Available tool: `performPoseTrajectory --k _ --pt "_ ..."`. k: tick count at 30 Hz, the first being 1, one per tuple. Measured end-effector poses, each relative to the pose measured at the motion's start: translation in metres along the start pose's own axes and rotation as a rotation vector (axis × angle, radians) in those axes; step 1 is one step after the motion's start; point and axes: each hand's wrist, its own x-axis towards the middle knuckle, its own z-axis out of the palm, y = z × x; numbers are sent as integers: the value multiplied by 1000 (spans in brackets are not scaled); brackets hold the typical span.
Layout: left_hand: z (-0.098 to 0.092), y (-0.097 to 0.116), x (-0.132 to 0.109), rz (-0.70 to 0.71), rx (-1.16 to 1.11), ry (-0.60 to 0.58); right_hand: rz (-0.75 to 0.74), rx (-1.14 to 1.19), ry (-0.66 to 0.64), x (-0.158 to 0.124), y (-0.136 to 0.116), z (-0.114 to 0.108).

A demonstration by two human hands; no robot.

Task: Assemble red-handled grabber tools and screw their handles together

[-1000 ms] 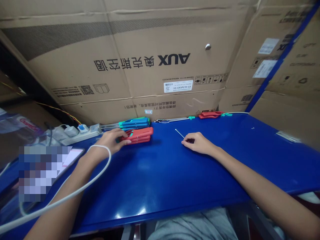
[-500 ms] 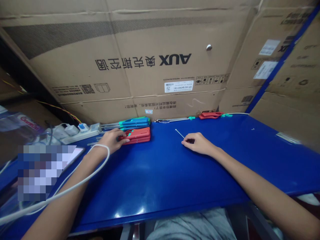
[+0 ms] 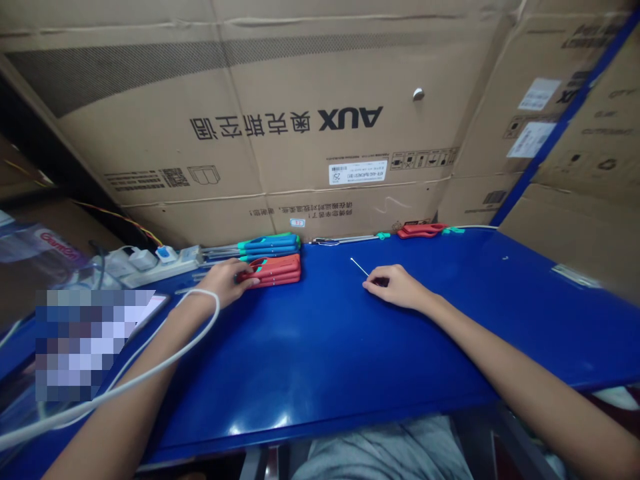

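Note:
At the back left of the blue table, my left hand (image 3: 227, 280) is closed around the near end of a stack of red-handled tools (image 3: 280, 270). Its thumb lies along their lower side, and the fingers cover their left part. Just behind them lie blue-handled tools (image 3: 273, 245) with green parts and metal shafts pointing left. Right of the table's middle, my right hand (image 3: 397, 287) rests with its fingers pinched together. From them a thin light rod (image 3: 359, 267) sticks out toward the upper left; something dark shows inside the curled fingers.
Another red-handled tool (image 3: 421, 231) and some thin metal rods (image 3: 345, 239) lie along the cardboard wall (image 3: 300, 80). A power strip (image 3: 163, 270) with plugs stands at left, near a tablet-like device (image 3: 150, 310). A white cable (image 3: 165, 363) loops over my left forearm.

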Motion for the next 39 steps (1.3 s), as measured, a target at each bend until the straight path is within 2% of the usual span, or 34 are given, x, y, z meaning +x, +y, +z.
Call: performPoseTrajectory --k 11,19,29,39 --pt "9 -10 3 66 -1 25 -14 13 -3 0 2 0" --pt "17 -13 4 57 -28 24 -4 8 -6 -1 1 -1" --pt "13 -11 4 19 41 -17 -6 5 -3 0 2 1" --pt "14 -12 3 14 12 1 -9 0 -1 0 1 0"
